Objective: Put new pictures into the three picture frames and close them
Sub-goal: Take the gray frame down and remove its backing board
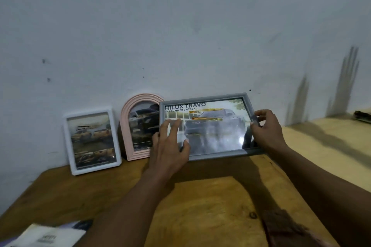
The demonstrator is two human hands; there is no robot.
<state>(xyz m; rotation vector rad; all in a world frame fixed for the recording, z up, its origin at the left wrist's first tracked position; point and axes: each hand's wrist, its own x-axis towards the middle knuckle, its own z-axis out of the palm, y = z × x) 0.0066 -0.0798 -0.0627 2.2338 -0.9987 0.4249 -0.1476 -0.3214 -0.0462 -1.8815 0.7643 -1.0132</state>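
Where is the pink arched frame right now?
Head view, left of centre: the pink arched frame stands against the wall, between the white frame on its left and the grey frame, which covers its right edge.

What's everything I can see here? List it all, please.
white rectangular picture frame: one, white, against the wall, left.
pink arched picture frame: one, pink, against the wall, middle.
grey rectangular picture frame: one, grey, right, overlapping the pink frame's edge.
wooden table: one, brown, under everything.
wall: one, whitish, behind.
printed papers: count unclear, pale, table's near left corner.
small dark object: one, far right, too blurred to name.
left hand: one, fingers spread on the grey frame's front.
right hand: one, gripping the grey frame's right edge.
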